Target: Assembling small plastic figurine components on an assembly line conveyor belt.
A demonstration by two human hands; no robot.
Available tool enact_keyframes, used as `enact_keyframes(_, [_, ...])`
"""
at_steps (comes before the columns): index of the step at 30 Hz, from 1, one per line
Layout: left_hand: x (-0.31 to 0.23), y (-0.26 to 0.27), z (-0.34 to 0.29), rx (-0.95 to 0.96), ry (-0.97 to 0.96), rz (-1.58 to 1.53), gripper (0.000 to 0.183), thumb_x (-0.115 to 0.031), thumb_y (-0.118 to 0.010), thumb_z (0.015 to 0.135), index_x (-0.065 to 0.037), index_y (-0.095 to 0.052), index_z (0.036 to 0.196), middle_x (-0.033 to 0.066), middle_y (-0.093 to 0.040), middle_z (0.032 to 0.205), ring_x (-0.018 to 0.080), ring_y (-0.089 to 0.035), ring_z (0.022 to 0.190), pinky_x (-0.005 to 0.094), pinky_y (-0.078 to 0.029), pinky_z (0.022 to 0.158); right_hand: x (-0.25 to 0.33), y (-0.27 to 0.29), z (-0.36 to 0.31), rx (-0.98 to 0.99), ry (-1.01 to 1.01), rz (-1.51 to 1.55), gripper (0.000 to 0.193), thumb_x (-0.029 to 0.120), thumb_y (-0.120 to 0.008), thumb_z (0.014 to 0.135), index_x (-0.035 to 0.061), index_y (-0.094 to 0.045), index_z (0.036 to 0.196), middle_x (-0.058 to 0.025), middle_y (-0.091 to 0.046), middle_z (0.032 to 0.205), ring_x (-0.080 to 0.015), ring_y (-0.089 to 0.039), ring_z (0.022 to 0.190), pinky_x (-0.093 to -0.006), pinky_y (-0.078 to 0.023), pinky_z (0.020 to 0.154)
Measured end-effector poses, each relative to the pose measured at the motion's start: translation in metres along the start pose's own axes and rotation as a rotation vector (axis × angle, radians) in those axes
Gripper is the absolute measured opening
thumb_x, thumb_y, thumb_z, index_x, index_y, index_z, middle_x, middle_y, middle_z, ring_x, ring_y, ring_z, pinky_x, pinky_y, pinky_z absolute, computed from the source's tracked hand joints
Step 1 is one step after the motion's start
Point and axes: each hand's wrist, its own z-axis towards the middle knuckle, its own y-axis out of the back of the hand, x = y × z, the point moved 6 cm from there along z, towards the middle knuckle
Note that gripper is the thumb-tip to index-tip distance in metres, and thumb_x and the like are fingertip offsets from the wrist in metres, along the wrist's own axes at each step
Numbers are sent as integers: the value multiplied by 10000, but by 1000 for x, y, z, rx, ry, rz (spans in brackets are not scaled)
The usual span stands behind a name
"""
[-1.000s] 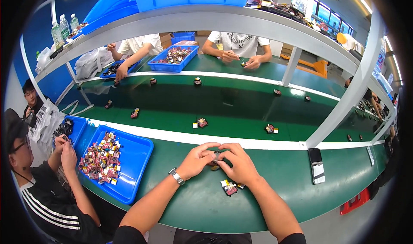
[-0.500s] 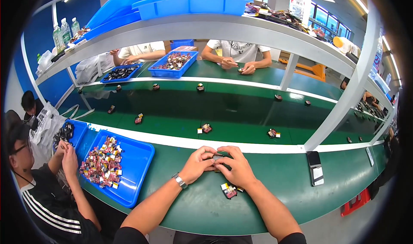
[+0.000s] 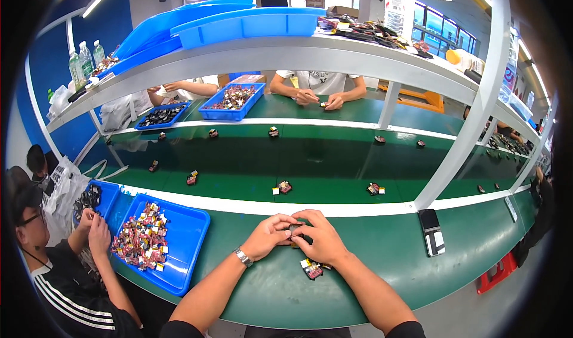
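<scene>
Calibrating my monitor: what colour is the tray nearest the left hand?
The tray is blue, best seen in the head view.

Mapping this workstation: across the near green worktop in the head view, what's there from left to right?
Small blue tray, large blue tray, silver wristwatch, left hand, right hand, dark flat object, thin pale object.
</scene>
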Motion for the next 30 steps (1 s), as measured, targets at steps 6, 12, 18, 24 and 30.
enact_keyframes(6, [1,-3,0,-17,-3,-55,263,-5,-498,953,-66,-479,1208,103,-582,1246,190,-596,1113,362,-525,936,-2,-3,-5,-55,-23,11,114,54,-714,755,46,-672,861,-76,-601,1143,-282,-546,1094,-381,-486,901])
enact_keyframes(12, [4,2,-1,-25,-38,-126,238,-46,-503,969,-70,-478,1204,118,-574,1274,200,-585,1131,359,-519,920,0,-8,-6,-154,-35,-23,140,52,-728,745,51,-688,879,-75,-610,1130,-277,-557,1083,-370,-497,883])
enact_keyframes(18, [4,2,0,-14,-53,-141,216,-67,-496,984,-65,-479,1199,120,-568,1285,182,-590,1117,336,-516,916,0,-7,-6,-152,-63,32,141,38,-710,747,44,-696,887,-81,-612,1127,-279,-551,1093,-371,-494,887])
enact_keyframes(24, [2,1,-1,-33,-71,-122,206,-64,-499,984,-54,-478,1188,141,-560,1298,198,-587,1137,346,-517,929,-7,-16,-8,-172,-136,117,141,40,-708,761,52,-714,902,-73,-614,1150,-278,-537,1124,-375,-479,920])
enact_keyframes(30, [-1,0,-1,-27,-118,-148,207,-49,-486,988,-43,-475,1195,159,-545,1317,200,-582,1154,353,-512,950,-6,-12,-8,-181,-153,75,146,44,-709,764,60,-725,909,-68,-614,1187,-279,-519,1162,-380,-462,955])
